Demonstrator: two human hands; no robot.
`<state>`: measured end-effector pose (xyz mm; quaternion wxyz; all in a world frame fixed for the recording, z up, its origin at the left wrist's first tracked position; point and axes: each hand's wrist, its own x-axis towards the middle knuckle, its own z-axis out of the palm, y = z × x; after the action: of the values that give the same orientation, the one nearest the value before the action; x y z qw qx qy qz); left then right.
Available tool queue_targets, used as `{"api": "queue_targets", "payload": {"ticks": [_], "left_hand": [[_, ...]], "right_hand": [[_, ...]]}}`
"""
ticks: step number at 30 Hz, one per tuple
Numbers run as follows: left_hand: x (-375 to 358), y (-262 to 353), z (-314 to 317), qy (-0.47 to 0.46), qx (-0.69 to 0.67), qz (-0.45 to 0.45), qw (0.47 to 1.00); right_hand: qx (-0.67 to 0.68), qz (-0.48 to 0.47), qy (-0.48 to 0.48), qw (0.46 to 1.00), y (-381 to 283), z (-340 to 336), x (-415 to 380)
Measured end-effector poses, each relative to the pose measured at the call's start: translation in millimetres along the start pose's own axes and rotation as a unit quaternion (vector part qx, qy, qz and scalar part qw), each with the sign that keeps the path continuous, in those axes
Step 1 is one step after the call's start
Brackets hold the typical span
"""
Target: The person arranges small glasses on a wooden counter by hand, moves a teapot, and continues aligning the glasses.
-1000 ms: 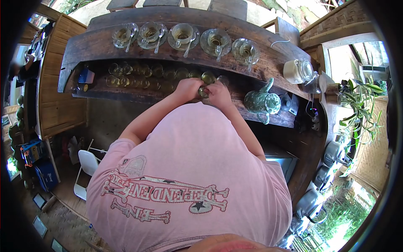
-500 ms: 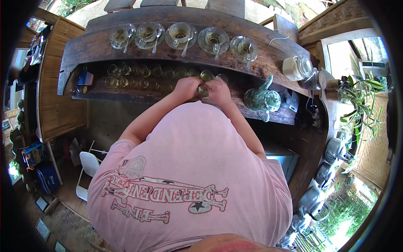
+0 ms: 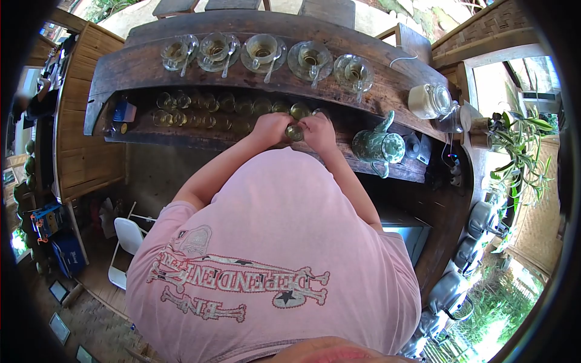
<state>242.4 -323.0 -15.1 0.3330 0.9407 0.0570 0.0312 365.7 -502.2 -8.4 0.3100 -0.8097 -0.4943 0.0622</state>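
Note:
My left hand (image 3: 272,128) and my right hand (image 3: 318,130) meet at the front of a dark wooden shelf. A small clear glass (image 3: 295,132) is between them, with the fingers of both hands curled in against its sides. Just beyond stands another glass (image 3: 299,111) with a greenish tint. One more glass (image 3: 321,112) shows partly behind my right fingers. To the left, rows of similar glasses (image 3: 226,103) line the shelf, some hidden by my left hand. My fingertips are partly hidden from above.
On the counter (image 3: 242,77) above, several glass cups stand on saucers (image 3: 273,65) with spoons. A green speckled pitcher (image 3: 378,145) is right of my right hand. Beyond it stands a lidded glass jar (image 3: 428,99). A blue box (image 3: 124,111) sits at the shelf's left end.
Both hands stay at the same glass, with only a slight shift of the fingers. The view has moved a little; nothing else visibly changed place.

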Motion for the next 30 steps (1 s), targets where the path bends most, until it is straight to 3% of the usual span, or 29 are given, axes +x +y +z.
{"api": "queue_targets", "payload": {"ticks": [2, 4, 7, 11, 14, 16, 19, 22, 25, 30], "left_hand": [[2.0, 0.7, -0.7, -0.011, 0.005, -0.014, 1.0], [2.3, 0.7, -0.1, -0.01, 0.009, -0.011, 1.0], [1.5, 0.8, -1.4, 0.002, 0.006, -0.004, 1.0], [1.7, 8.1, -9.3, -0.025, 0.008, -0.02, 0.999], [1.9, 4.2, -5.3, -0.016, 0.01, -0.007, 1.0], [1.4, 0.5, -2.7, -0.005, 0.01, 0.0, 1.0], [2.2, 3.6, -3.5, -0.015, 0.012, -0.011, 1.0], [2.0, 5.7, -5.4, -0.028, 0.015, -0.021, 0.999], [2.3, 4.0, -4.7, -0.021, 0.013, -0.018, 1.0], [2.7, 7.5, -8.0, -0.043, 0.027, -0.025, 0.998]], "right_hand": [[0.014, 0.012, 0.022, 1.0, 5.0, 5.2, -0.1], [0.037, -0.05, -0.031, 0.998, 8.7, 12.5, -2.0], [0.001, 0.006, -0.018, 1.0, 4.0, 2.6, -2.2], [0.035, 0.01, 0.024, 0.999, 8.4, 7.9, -1.5], [0.045, -0.046, -0.033, 0.997, 11.7, 12.4, -3.9], [-0.013, 0.007, -0.032, 0.999, 3.9, 2.1, -1.5], [0.035, 0.0, 0.023, 0.999, 5.3, 5.9, 0.5], [0.037, -0.038, -0.032, 0.998, 7.7, 12.6, -4.7], [-0.011, 0.021, -0.021, 0.999, 1.3, 0.9, -2.1], [0.025, -0.015, -0.004, 1.0, 4.7, 8.4, -4.4]]}}
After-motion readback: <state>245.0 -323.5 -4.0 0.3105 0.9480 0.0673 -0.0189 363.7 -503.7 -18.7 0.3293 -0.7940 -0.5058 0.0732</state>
